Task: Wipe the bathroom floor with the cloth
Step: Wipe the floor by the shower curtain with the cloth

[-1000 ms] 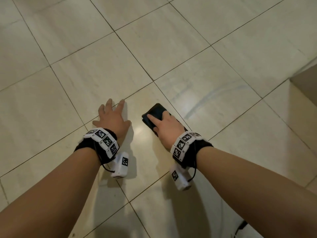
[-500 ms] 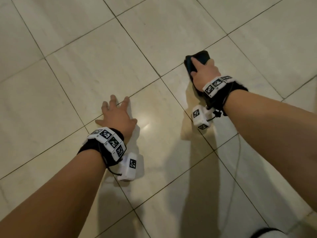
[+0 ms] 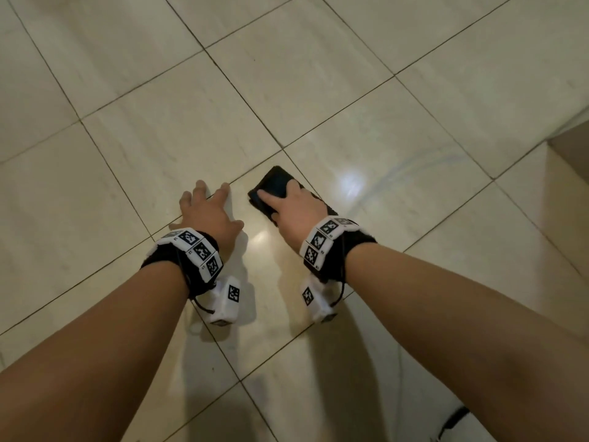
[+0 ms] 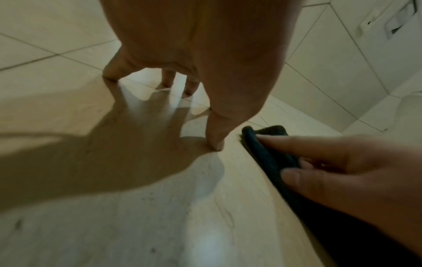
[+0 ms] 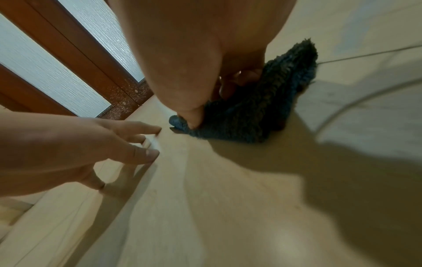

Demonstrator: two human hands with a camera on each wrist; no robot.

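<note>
Head view: your right hand presses the cloth to the floor, fingers curled on it; your left hand rests just beside, fingers spread.

The head camera is looking steeply down from above at the tiled floor, both forearms entering from the lower frame. Each wrist camera is sitting low and close, facing along its hand. Both wrist views are sharing the dark cloth and the opposite hand.
</note>
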